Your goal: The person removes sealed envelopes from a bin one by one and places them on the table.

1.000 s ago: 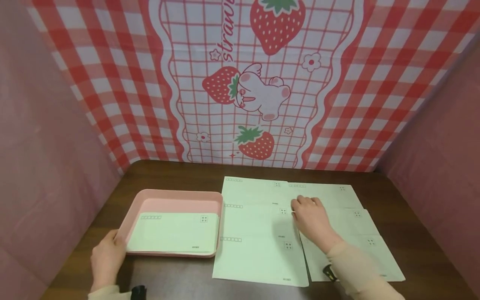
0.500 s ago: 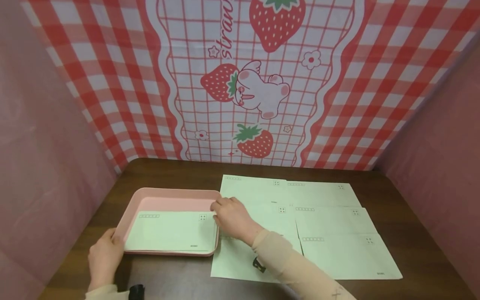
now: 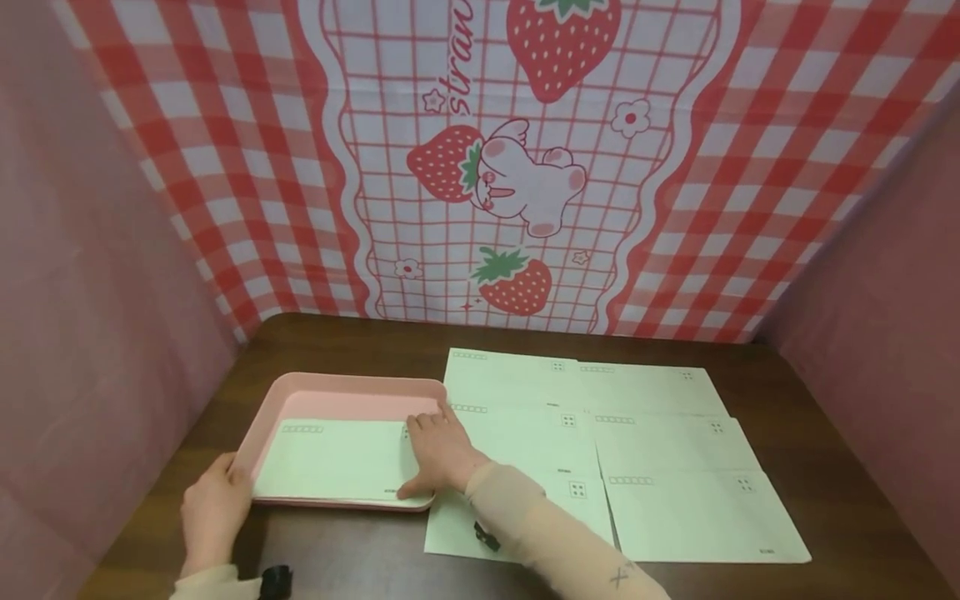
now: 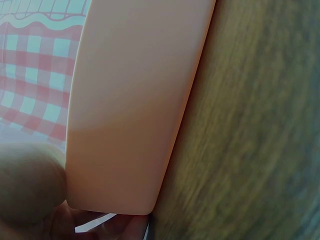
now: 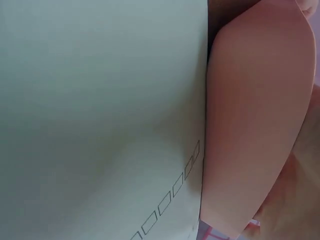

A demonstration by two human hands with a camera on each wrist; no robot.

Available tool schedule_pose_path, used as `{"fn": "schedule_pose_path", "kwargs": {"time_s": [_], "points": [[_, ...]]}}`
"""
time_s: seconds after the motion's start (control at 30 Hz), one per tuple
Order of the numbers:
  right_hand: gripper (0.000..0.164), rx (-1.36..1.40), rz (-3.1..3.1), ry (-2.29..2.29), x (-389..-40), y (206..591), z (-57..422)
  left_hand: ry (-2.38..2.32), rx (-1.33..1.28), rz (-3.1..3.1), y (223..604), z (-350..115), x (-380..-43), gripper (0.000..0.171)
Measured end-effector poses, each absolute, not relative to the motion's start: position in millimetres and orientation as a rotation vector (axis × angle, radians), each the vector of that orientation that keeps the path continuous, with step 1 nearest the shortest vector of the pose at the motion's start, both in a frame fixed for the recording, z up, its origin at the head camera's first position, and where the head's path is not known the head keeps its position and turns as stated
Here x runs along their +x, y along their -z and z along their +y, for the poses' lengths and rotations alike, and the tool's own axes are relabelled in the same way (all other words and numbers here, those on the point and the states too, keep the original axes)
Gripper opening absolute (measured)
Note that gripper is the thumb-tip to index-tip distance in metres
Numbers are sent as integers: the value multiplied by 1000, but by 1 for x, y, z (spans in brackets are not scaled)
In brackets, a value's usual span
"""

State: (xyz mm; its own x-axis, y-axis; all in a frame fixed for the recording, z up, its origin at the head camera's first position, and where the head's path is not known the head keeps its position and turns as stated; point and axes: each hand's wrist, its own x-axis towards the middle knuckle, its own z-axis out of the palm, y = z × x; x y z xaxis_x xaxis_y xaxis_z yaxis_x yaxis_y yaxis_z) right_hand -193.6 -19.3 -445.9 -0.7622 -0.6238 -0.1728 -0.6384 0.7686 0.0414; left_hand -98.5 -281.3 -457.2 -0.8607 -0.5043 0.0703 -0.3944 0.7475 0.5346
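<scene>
In the head view, a pink tray (image 3: 360,383) at the left of the table holds a stack of pale envelopes (image 3: 337,462). The top envelope bears a row of small boxes and a stamp square. My left hand (image 3: 216,508) grips the tray's near-left corner; the left wrist view shows the tray's outer wall (image 4: 135,105) with fingers at its end. My right hand (image 3: 442,450) is spread over the tray's right rim, fingers on the right end of the top envelope and thumb near its front edge. It partly covers the stamp square.
Right of the tray lie two columns of overlapping envelopes: the left column (image 3: 517,442), partly under my right sleeve (image 3: 540,517), and the right column (image 3: 697,508). A brown wooden table (image 3: 360,550) carries everything. A strawberry-print cloth (image 3: 495,208) hangs behind it.
My right hand has moved left from between the envelope columns to the tray, and its fingers have spread over the stack's right end. My left hand has stayed on the tray.
</scene>
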Motion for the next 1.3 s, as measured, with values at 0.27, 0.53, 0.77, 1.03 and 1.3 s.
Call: {"fn": "schedule_pose_path", "kwargs": {"time_s": [0.27, 0.53, 0.77, 1.03, 1.3], "points": [[93, -1055, 2921, -60, -187, 445, -18, 770, 711, -2737, 456, -281, -97, 32], [61, -1096, 3048, 26, -183, 440, -17, 759, 715, -2734, 456, -281, -98, 31], [23, -1052, 3027, 689, -184, 434, -14, 781, 749, -2769, 456, -283, -100, 32], [13, -925, 2955, 1263, -190, 413, 20, 768, 687, -2723, 456, -278, -99, 30], [16, -689, 3038, 1454, -198, 389, 87, 783, 723, -2742, 457, -281, -98, 31]]}}
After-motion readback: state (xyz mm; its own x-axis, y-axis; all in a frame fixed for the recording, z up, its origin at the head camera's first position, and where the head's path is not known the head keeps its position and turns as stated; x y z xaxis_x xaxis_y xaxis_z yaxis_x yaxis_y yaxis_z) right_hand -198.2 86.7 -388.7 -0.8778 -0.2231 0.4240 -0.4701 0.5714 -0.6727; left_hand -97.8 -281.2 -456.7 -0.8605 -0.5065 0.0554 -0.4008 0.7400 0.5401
